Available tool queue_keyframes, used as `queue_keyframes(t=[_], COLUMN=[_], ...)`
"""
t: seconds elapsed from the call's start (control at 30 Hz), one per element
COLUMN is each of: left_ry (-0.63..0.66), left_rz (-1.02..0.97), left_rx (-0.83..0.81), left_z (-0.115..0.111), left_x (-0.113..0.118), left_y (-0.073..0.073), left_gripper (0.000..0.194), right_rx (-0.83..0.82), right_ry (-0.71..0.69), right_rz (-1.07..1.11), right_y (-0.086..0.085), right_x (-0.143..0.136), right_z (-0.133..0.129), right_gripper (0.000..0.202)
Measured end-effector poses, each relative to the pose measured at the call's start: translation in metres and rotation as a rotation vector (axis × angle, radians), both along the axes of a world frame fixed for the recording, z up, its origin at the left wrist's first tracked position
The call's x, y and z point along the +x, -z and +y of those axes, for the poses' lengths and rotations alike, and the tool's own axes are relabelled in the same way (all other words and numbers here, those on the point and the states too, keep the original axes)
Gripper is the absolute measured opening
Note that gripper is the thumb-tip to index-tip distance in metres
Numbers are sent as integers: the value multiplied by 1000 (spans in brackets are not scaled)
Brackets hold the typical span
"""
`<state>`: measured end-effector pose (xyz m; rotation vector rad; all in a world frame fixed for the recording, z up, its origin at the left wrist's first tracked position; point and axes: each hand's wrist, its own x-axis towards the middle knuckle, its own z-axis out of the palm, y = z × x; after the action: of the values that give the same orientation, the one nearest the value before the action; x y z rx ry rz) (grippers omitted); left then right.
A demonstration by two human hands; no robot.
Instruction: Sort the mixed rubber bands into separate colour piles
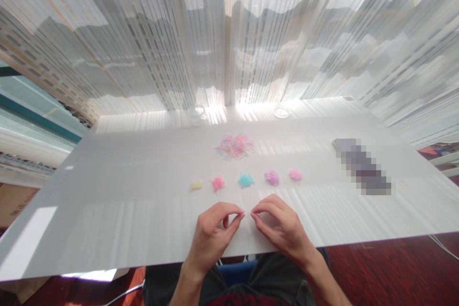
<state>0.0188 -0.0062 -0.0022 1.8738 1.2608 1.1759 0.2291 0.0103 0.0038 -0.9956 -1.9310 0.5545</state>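
We have a small pale strip (246,213) between our fingertips, near the middle of the table's (143,167) near edge. Left hand (214,225) pinches it; right hand (281,224) is in a narrow pinch right beside it, can't tell if it grips. Just beyond, left to right: yellow pile (196,185), coral pile (217,183), teal pile (246,180), purple pile (272,177), light pink pile (296,175). Mixed pile (234,147) sits behind, toward the far edge.

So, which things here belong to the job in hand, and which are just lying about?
Likely in the job:
small pale piece between left hand and right hand
mixed pile
yellow pile
darker-pink pile
turquoise pile
purple pile
light-pink pile

Apparently lying about:
pixelated object
left round item
right round item
cardboard box
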Motion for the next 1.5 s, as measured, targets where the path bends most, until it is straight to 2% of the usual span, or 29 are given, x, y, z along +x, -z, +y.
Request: queue_keyframes(t=[0.17,0.27,0.37,0.47,0.53,0.63,0.77,1.0,1.27,1.5], left_ry=[5,0,-10,-8,-2,0,-20,-28,-40,-37], left_rz=[28,36,43,62,71,70,67,85,103,114], left_rx=[7,15,14,0,-6,0,2,-15,10,16], left_z=[-1,-1,-1,-1,-1,-1,0,0,0,0], left_x=[-1,-3,-4,-4,-4,-3,-3,-4,-3,-3], left_y=[1,1,2,2,2,1,1,1,2,0], left_gripper=[11,12,12,10,9,8,8,8,8,10], right_rx=[10,23,31,30,-19,-141,-222,-222,-121,3], right_ry=[22,93,244,486,656,750,755,741,708,604], right_rz=[27,56,56,17,15,21,31,19,-49,-131], right_y=[-1,-5,-8,-9,-7,-5,-4,-5,1,10], right_x=[-3,-2,13,42,62,81,83,79,78,79], right_z=[-1,-2,0,9,17,29,37,38,36,35], right_gripper=[12,12,8,8,20,40,53,56,47,27])
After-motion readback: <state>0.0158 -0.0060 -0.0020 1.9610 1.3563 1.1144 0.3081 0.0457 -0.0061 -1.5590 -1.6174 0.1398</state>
